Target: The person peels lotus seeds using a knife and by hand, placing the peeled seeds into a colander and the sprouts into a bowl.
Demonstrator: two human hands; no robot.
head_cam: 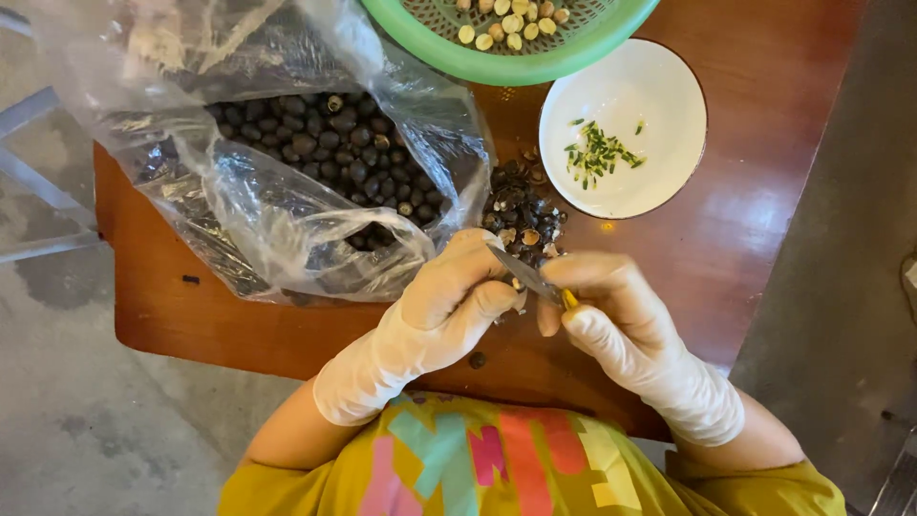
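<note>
The gloved right hand is gripping a knife whose blade is meeting the left hand, pinching something hidden, just below the shell pile beside the bag.

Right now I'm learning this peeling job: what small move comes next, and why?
Probably draw the small yellow-handled knife in the right hand across the seed pinched in the left hand: the blade already rests against those fingertips, above the pile of dark shells.
</note>
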